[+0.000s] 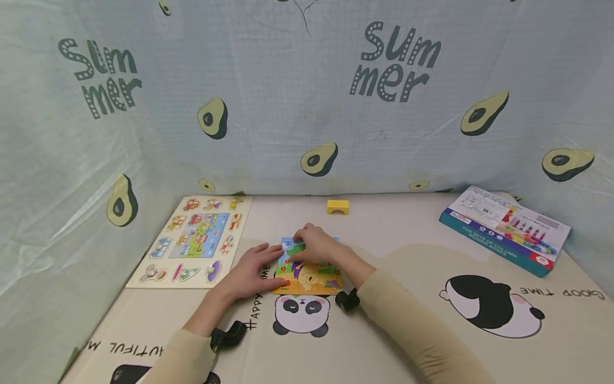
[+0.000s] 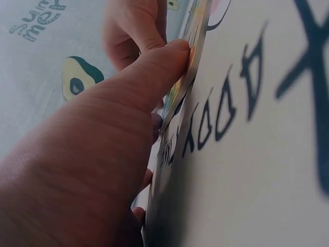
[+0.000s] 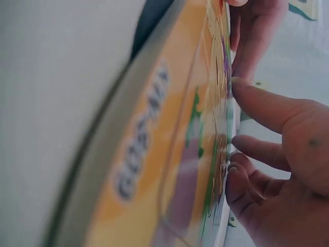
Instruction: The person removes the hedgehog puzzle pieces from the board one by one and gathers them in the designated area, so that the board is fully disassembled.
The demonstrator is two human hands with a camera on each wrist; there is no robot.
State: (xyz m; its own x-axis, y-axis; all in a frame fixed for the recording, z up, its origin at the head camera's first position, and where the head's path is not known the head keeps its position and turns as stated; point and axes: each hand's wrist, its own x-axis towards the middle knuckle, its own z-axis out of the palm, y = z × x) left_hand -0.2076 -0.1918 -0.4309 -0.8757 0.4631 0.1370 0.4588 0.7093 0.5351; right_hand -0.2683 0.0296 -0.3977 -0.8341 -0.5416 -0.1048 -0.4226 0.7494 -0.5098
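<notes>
A small colourful picture board (image 1: 280, 289) with an orange lower part lies in front of the person. My left hand (image 1: 249, 273) is at its left side, fingers spread, with the thumb on the edge; the left wrist view shows that thumb (image 2: 164, 59) against the board (image 2: 194, 62). Over the upper part is my right hand (image 1: 317, 245), bent at the fingers, beside a green shape (image 1: 296, 249). In the right wrist view, the fingertips of the right hand (image 3: 293, 159) touch the face of the board (image 3: 154, 154); no separate piece can be made out between them.
A larger picture board (image 1: 240, 213) with several knobbed or raised shapes lies at the left. Behind the hands stands a yellow arched block (image 1: 338, 207). A blue and white box (image 1: 503, 229) lies at the right. Patterned sheeting (image 1: 268, 106) hangs behind and along the sides.
</notes>
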